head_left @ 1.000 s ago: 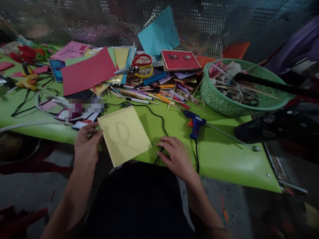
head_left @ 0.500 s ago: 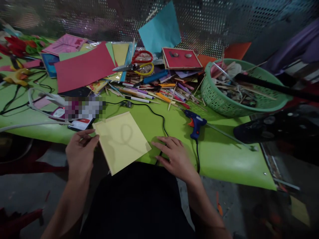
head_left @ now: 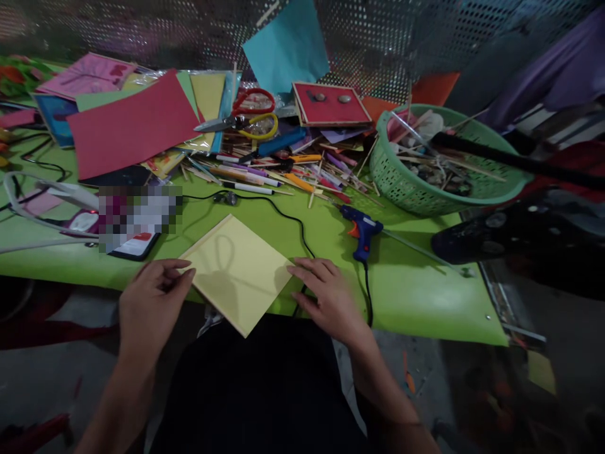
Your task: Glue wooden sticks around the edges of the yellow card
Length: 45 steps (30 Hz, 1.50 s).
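A square of yellow card (head_left: 246, 271) lies at the table's front edge, turned like a diamond, its near corner over my lap. Thin wooden strips run along at least its two left-hand sides. My left hand (head_left: 154, 296) pinches the left corner between thumb and fingers. At the right corner, my right hand (head_left: 326, 293) touches the card with its fingertips, the thumb held apart below. A looped shadow falls across the yellow surface. To the right of the card lies a blue glue gun (head_left: 363, 230) with an orange trigger, its nozzle pointing away from me.
Pens, sticks and scissors (head_left: 236, 120) are heaped behind, beside red paper (head_left: 137, 126). A green basket (head_left: 411, 183) full of odds and ends stands back right. On the left lie a phone (head_left: 135, 246) and white cables. A black cord (head_left: 302, 227) crosses the green tabletop (head_left: 425, 296).
The yellow card has turned counter-clockwise, its near corner swinging right. My right fingertips now meet its right corner. The whole view has shifted slightly, so the background sits further left.
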{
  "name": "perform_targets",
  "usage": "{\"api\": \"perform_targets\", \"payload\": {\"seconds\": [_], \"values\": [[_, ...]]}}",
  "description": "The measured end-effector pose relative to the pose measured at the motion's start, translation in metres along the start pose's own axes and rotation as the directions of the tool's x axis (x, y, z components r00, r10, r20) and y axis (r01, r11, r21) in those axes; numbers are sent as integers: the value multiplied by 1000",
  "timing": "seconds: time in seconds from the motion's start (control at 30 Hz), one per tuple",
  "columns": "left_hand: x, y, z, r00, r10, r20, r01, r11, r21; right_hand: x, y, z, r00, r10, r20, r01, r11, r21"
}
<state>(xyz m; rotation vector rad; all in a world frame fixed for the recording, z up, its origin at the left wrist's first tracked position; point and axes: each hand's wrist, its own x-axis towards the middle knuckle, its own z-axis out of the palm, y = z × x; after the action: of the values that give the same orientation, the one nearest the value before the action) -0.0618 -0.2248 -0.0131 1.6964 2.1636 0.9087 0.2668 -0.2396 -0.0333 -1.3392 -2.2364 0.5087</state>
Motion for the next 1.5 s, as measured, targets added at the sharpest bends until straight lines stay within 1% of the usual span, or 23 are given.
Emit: {"api": "perform_targets", "payload": {"seconds": [0.07, 0.1, 0.13, 0.17, 0.23, 0.3, 0.4, 0.47, 0.5, 0.53, 0.6, 0.63, 0.67, 0.7, 0.77, 0.8, 0.93, 1.03, 1.17, 1.27, 1.33, 1.4, 1.5], "values": [[4, 15, -1, 985, 170, 0, -170, 983, 67, 0, 0, 0, 1000, 4, 0, -4, 1000, 1], [8, 25, 1, 965, 258, 39, -261, 963, 74, 0, 0, 0, 1000, 6, 1, -6, 1000, 0], [13, 34, 4, 931, 352, 91, -359, 931, 69, 0, -1, 0, 1000, 6, -1, -6, 1000, -1], [20, 45, 10, 885, 440, 149, -452, 890, 58, 1, -1, 0, 1000, 6, -4, -6, 1000, -3], [36, 65, 26, 802, 522, 290, -565, 821, 83, 1, -2, -1, 1000, 6, -4, -6, 1000, -7], [51, 83, 47, 712, 523, 468, -642, 755, 133, 2, -2, -1, 1000, 10, 3, -10, 1000, -10], [62, 102, 76, 646, 497, 580, -702, 686, 194, 3, -2, -1, 1000, 18, 11, -18, 1000, -17], [61, 109, 86, 616, 507, 603, -726, 663, 184, 3, -2, -1, 1000, 23, 10, -22, 1000, -18], [60, 110, 88, 584, 520, 624, -741, 655, 148, 3, -2, -1, 1000, 24, 13, -24, 1000, -18], [57, 111, 89, 538, 535, 652, -757, 647, 94, 3, -2, -1, 1000, 26, 17, -26, 1000, -16], [54, 107, 84, 416, 564, 713, -779, 626, -41, 3, -2, -2, 999, 29, 26, -29, 1000, -9], [52, 103, 79, 370, 573, 731, -780, 619, -91, 3, -2, -2, 999, 29, 31, -28, 1000, -5], [52, 98, 73, 348, 577, 739, -777, 618, -116, 3, -2, -3, 999, 27, 31, -27, 1000, -1], [51, 91, 66, 361, 575, 734, -772, 626, -111, 3, -2, -3, 999, 25, 26, -25, 1000, 2], [51, 73, 50, 440, 562, 700, -752, 657, -55, 3, -2, -3, 1000, 25, 4, -25, 1000, 0], [50, 63, 42, 467, 558, 687, -744, 667, -36, 3, -1, -2, 999, 31, -12, -31, 999, -7], [42, 23, 16, 496, 552, 670, -728, 685, -25, 4, 1, 2, 994, 79, -75, -83, 995, -46], [31, 6, 10, 523, 539, 661, -726, 687, 14, 4, 2, 0, 993, 78, -86, -83, 995, -52], [16, 3, 16, 580, 531, 618, -714, 697, 71, 10, 2, -21, 996, 69, -63, -77, 988, -133], [6, 8, 20, 621, 538, 570, -706, 700, 109, 27, 4, -43, 996, 47, -71, -63, 966, -252], [2, 11, 22, 644, 542, 539, -701, 700, 133, 49, 8, -54, 997, 46, -65, -64, 945, -321], [-2, 14, 23, 659, 540, 523, -697, 700, 154, 77, 13, -59, 998, 55, -34, -64, 925, -376], [-5, 18, 23, 665, 532, 525, -695, 697, 174, 125, 21, -53, 994, 103, 35, -75, 886, -458]]}}
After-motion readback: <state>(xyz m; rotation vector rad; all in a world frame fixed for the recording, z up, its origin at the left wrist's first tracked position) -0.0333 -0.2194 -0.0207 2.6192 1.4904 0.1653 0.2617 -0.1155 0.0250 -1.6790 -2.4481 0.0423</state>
